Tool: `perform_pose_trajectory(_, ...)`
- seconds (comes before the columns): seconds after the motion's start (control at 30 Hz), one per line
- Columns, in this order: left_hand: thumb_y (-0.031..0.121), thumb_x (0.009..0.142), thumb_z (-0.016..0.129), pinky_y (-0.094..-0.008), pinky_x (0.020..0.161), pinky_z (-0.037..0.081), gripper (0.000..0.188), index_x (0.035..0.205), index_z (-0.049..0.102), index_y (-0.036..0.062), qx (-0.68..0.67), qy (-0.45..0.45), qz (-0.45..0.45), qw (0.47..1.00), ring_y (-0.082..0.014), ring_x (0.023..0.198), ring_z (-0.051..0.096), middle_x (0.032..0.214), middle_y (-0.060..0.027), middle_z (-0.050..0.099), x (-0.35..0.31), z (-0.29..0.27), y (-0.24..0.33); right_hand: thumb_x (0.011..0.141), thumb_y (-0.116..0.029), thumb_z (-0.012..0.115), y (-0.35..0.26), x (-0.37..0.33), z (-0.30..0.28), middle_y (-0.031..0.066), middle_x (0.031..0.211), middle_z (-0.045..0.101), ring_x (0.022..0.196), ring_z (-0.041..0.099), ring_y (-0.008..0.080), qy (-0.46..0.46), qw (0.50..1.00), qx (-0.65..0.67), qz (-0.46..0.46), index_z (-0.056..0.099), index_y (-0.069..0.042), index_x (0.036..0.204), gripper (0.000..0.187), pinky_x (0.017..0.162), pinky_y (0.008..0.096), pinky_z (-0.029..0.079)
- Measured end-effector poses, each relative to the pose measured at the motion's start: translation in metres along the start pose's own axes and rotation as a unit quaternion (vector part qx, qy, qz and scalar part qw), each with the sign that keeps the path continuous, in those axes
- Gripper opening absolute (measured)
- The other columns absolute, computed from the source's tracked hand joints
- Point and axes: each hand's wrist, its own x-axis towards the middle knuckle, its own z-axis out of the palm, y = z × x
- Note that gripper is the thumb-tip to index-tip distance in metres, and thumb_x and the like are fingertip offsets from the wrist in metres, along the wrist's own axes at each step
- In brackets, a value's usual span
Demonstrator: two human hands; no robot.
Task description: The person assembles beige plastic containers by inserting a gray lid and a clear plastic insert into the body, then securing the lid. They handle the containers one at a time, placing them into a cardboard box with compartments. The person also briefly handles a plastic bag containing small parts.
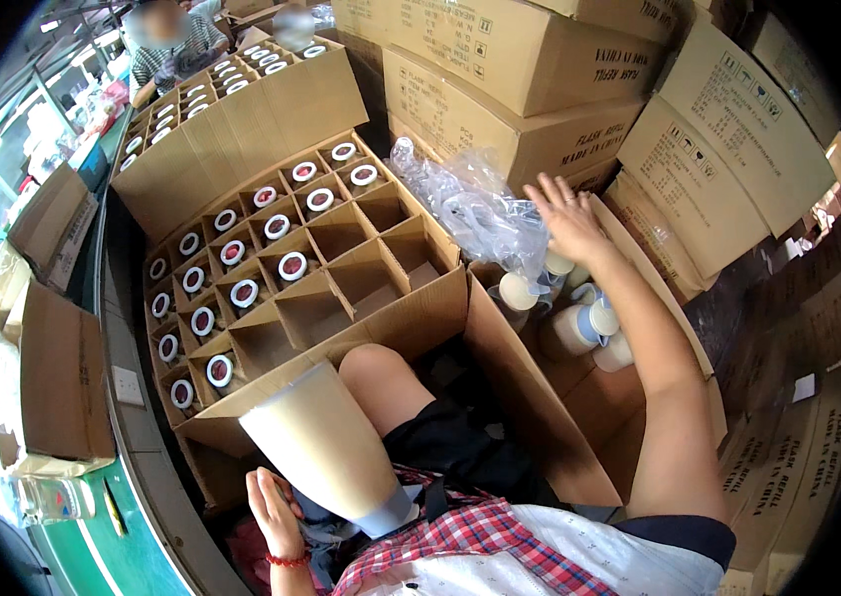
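A cream cylindrical flask body (316, 442) with a grey-blue end leans across my lap. My left hand (275, 512) is beside it, fingers loosely extended and apart from the flask, holding nothing that I can see. My right hand (567, 221) reaches out with spread fingers above an open carton (540, 407) at my right. Just left of that hand lies a crumpled clear plastic bag (470, 199). Inside the carton are several cream flasks (579, 328) with blue-grey collars, partly hidden by my forearm and the plastic.
In front of me a divided carton (371, 308) holds several upright round items (291, 265) with white rims and dark red centres. A second filled carton (242, 109) stands behind it. Stacked boxes (510, 79) rise at the right; a green bench (73, 556) runs along the left. One person (167, 50) is far back.
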Motion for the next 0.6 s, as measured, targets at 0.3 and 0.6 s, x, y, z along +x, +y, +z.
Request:
perform_pose_trajectory(0.3,0.038,0.102,0.046,-0.0325,0.086,0.049,0.044,0.122,0.053,-0.0011,-0.099,-0.168,0.065,0.979,-0.0181,0.095,0.062,0.102,-0.0092,0.063,0.106,-0.006,0.109,0.101,-0.025,0.053,-0.082,0.070,-0.026,0.0039,0.096,0.067,0.085,0.066,0.0139,0.041,0.495,0.850,0.178,0.063,-0.006,0.111,0.023,0.075,0.0318,0.057)
perform_pose_trajectory(0.6,0.022,0.090,0.065,-0.0366,0.075,0.053,0.031,0.114,0.058,0.0033,0.085,-0.040,0.207,0.974,-0.0291,0.089,0.066,0.106,-0.0144,0.063,0.256,0.107,0.139,0.103,-0.024,0.049,-0.198,0.080,-0.081,-0.0031,0.067,0.045,0.058,0.042,0.0062,0.080,0.465,0.880,-0.056,0.055,-0.004,0.090,0.024,0.054,0.0239,0.039)
